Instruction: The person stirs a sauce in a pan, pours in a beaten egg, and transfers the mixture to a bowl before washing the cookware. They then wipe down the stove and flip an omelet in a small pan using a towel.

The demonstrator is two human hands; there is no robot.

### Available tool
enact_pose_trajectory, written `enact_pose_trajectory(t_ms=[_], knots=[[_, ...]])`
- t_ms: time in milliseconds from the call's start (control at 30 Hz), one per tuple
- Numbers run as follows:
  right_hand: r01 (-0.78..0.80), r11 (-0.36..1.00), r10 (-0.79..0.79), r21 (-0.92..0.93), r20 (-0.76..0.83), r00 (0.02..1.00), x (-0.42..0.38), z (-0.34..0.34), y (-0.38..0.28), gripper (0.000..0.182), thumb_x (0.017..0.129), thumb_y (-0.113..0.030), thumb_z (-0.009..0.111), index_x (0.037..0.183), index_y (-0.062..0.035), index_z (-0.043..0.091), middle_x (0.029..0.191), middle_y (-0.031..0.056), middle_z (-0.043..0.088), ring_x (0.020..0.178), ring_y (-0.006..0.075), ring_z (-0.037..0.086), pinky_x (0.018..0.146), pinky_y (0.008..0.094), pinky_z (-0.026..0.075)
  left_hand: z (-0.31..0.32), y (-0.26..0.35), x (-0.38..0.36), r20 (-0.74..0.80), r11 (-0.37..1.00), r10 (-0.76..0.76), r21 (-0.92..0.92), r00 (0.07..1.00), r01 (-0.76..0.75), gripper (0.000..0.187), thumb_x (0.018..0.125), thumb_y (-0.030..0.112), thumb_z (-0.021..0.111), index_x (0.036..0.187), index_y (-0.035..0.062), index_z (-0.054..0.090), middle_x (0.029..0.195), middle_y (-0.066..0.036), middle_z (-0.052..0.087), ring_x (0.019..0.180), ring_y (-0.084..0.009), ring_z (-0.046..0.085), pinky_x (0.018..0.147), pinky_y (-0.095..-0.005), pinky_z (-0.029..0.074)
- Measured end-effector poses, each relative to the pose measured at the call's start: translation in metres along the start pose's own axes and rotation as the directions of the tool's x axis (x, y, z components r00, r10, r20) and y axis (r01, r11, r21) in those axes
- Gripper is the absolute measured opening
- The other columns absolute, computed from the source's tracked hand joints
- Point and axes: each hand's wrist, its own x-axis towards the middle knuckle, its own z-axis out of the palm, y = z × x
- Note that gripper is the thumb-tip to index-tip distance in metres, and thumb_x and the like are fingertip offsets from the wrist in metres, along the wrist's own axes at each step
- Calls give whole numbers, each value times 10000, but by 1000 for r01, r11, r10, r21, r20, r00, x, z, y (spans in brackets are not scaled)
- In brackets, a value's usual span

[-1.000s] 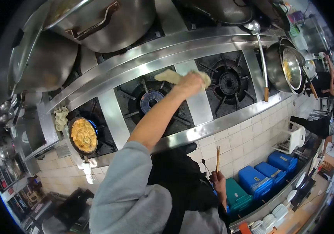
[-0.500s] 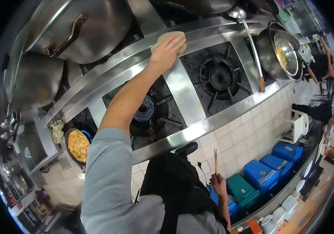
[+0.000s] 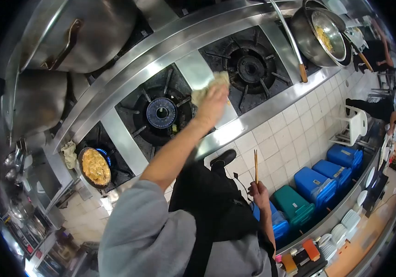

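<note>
My left hand (image 3: 213,105) presses a pale cloth (image 3: 199,95) onto the steel strip (image 3: 189,69) between two burners; its fingers are closed over the cloth. Low on the right, my right hand (image 3: 259,190) grips a pair of long wooden chopsticks (image 3: 256,167), tips pointing forward, away from the stove surface. Left of my left arm is an unlit burner (image 3: 162,112) with food scraps beside it. Another burner (image 3: 250,69) lies just right of the cloth. A frying pan (image 3: 107,181) of yellow-orange food (image 3: 95,166) sits over a blue flame at the far left.
Large steel pots (image 3: 96,37) stand at the back left. A metal bowl (image 3: 299,37) and a wooden-handled ladle (image 3: 303,73) lie at the right. Blue bins (image 3: 313,182), a green bin (image 3: 290,203) and a white chair (image 3: 356,124) stand behind. People are at the far right.
My left hand and the cloth have moved from the back rail toward me along the steel strip. My right hand still holds the chopsticks. The view has shifted slightly.
</note>
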Motion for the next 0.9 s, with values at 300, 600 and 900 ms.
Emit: enact_pose_trajectory(t_ms=[300,600,900], knots=[[75,997,-75,-9,-56,996,-22,-28,30,251,1032,-246,565,965,-6,596,771,77,648,658,120,604,602,277,507,43,147,-119,448,630,159,-732,880,259,411,802,-70,508,1157,52,675,1198,-145,643,1126,-343,616,984,-403,504],[-39,974,35,223,26,999,-52,-32,48,235,1021,-261,595,943,-40,583,739,-6,564,603,67,482,538,247,396,-73,45,-2,-268,677,-167,-731,949,-88,377,870,-52,514,1218,43,620,1190,-192,615,1127,-378,594,985,-414,492],[80,993,-89,91,99,991,-44,-37,-11,240,1032,-286,589,1011,-47,588,758,-13,557,658,74,497,581,245,403,-68,52,-41,-294,839,-112,-540,949,-68,383,908,145,672,1286,84,656,1461,-237,471,1333,-413,474,1110,-467,403]])
